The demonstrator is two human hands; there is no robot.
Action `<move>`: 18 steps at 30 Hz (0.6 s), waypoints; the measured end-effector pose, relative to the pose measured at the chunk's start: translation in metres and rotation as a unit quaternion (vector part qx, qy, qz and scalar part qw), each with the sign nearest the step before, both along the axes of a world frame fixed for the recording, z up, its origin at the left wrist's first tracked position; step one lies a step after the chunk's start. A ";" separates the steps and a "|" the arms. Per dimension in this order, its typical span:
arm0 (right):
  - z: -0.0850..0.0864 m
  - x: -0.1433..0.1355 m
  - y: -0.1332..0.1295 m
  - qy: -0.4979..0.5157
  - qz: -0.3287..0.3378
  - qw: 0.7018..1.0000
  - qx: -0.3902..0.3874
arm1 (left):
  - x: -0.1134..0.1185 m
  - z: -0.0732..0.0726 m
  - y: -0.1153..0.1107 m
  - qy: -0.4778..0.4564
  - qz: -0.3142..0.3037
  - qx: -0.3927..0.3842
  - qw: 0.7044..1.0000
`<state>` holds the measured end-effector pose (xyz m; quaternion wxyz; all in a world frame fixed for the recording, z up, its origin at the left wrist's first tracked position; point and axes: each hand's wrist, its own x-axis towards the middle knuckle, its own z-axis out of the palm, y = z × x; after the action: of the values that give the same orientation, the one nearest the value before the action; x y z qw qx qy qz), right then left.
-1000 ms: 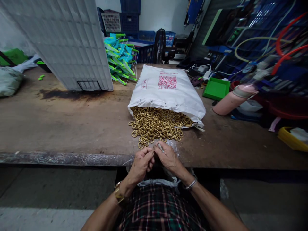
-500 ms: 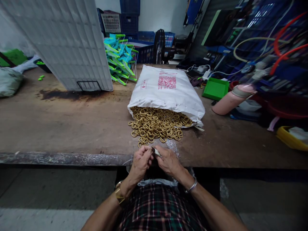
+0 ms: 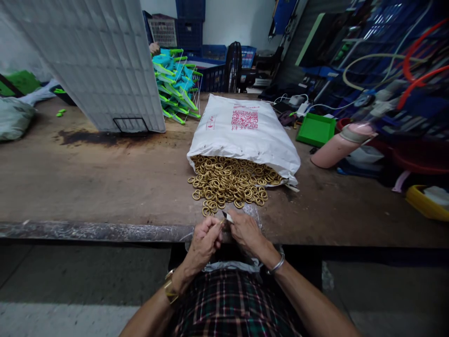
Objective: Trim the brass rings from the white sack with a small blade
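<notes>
Seen from above, a person's two bare hands come close together over the near edge of a brown table [image 3: 105,187], around its middle. The right hand [image 3: 246,231] grasps a small tool [image 3: 229,218] with a pale body and a dark, narrow tip. The tool's long axis runs slantwise, away from the person and leftward, with the dark tip foremost. It sits at the front of the grip, beside the thumb: the pale part emerges from the fingers, and the tip stands clear of them, just beside the left hand's fingertips. The left hand [image 3: 206,238] pinches a gold-coloured piece [image 3: 222,221] between thumb and forefinger; it is probably a ring, though too small here to be sure. Just beyond the hands, toward the far edge, a heap of gold-coloured rings [image 3: 228,182] spills from a white sack [image 3: 242,135], whose open mouth faces the near edge.
</notes>
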<state>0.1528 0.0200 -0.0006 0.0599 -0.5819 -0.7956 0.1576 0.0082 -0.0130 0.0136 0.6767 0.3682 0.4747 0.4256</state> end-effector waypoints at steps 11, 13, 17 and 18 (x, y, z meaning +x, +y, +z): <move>0.001 -0.018 0.026 -0.015 -0.041 0.996 0.075 | -0.007 -0.004 0.001 -0.220 -0.003 -0.098 0.970; -0.001 -0.019 0.029 -0.029 -0.047 0.996 0.072 | -0.010 -0.005 0.002 -0.246 -0.002 -0.107 0.963; -0.007 -0.014 0.031 0.025 -0.036 0.996 0.083 | -0.015 -0.004 0.003 -0.284 -0.002 -0.130 0.950; -0.007 -0.012 0.031 0.056 -0.030 0.994 0.088 | -0.015 -0.004 0.004 -0.286 0.000 -0.137 0.948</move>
<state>0.1409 0.0512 -0.0077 0.1600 -0.5881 -0.7839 0.1181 -0.0069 -0.0091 0.0094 0.8284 0.1346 0.3146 0.4435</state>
